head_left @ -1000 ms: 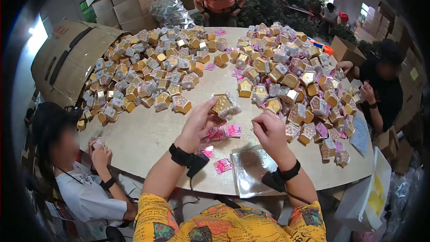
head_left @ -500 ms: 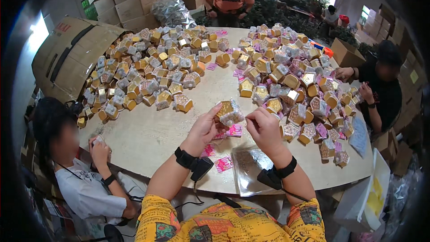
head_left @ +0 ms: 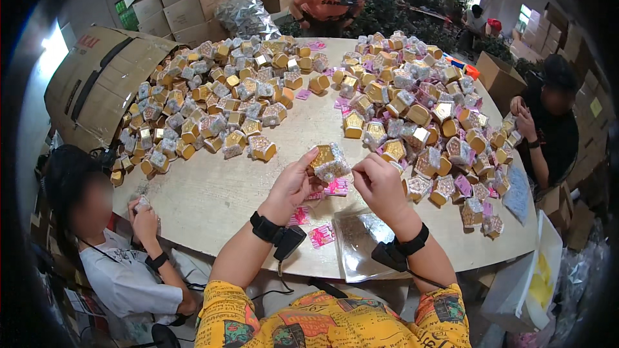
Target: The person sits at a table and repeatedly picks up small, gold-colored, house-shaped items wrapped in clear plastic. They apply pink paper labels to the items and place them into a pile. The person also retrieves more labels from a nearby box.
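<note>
Between the thumb and fingers of my left hand (head_left: 295, 179) is a small gold house ornament (head_left: 329, 160) with a white glittery roof, held tilted above the table. Just right of it, my right hand (head_left: 380, 182) is pinched closed by the ornament's roof edge; whatever lies between those fingertips is too small to make out. Beneath my hands lie several pink printed cards (head_left: 322, 235). A clear plastic tray (head_left: 361, 245) rests at the table's near edge, below my right wrist.
Gold and white house ornaments are heaped at the left (head_left: 213, 96) and right (head_left: 419, 116) of the table (head_left: 219, 187). Other people work at its left, right and far sides. A large cardboard box (head_left: 97, 84) leans at the left; a white foam box (head_left: 525, 283) stands at the right.
My hands and the ornament stay almost in place. The person at the right has drawn both hands together, off the pile; the person across the table leans lower.
</note>
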`<action>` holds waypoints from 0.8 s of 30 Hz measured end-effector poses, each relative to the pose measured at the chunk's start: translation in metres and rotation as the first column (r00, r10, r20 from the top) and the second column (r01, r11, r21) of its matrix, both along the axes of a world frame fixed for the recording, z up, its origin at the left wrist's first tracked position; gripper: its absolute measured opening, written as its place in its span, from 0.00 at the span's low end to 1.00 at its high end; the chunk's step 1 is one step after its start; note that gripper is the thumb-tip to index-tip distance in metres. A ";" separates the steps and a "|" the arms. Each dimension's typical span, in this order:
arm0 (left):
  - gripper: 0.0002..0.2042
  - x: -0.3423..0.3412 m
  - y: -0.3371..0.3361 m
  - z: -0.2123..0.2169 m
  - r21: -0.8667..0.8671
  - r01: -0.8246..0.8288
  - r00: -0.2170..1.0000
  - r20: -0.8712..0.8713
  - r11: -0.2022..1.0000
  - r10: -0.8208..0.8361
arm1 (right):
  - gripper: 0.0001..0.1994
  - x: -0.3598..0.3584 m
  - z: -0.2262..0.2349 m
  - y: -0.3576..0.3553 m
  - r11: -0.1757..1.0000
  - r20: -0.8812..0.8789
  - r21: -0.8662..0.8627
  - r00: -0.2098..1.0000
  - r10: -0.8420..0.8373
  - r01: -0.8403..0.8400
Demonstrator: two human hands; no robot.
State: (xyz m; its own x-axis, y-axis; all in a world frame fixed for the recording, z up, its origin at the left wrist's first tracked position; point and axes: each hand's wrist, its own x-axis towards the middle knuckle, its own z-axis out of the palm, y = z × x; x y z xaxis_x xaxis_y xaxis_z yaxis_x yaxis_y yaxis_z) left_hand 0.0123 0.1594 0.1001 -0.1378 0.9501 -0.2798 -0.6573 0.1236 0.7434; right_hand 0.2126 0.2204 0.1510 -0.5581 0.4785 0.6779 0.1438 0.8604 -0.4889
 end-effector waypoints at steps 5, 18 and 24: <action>0.17 0.002 -0.001 0.004 -0.013 -0.022 1.000 -0.005 1.000 0.022 | 0.02 0.000 0.001 -0.001 1.000 0.007 -0.005 1.000 -0.001 0.001; 0.18 0.002 -0.005 0.006 -0.010 -0.024 0.999 -0.042 1.000 0.024 | 0.03 0.002 0.002 -0.002 1.000 0.070 0.005 0.998 0.009 -0.009; 0.18 0.009 -0.007 0.014 -0.024 -0.069 0.992 -0.107 0.997 0.066 | 0.04 0.003 0.003 -0.001 0.999 0.101 0.033 0.995 0.003 -0.007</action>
State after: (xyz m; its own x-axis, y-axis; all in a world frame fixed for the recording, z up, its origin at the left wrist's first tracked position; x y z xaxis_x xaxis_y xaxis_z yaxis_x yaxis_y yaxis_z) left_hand 0.0213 0.1528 0.1143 -0.2316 0.9299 -0.2857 -0.5822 0.1028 0.8065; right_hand 0.2161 0.2191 0.1545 -0.6267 0.4535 0.6337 0.1866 0.8769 -0.4430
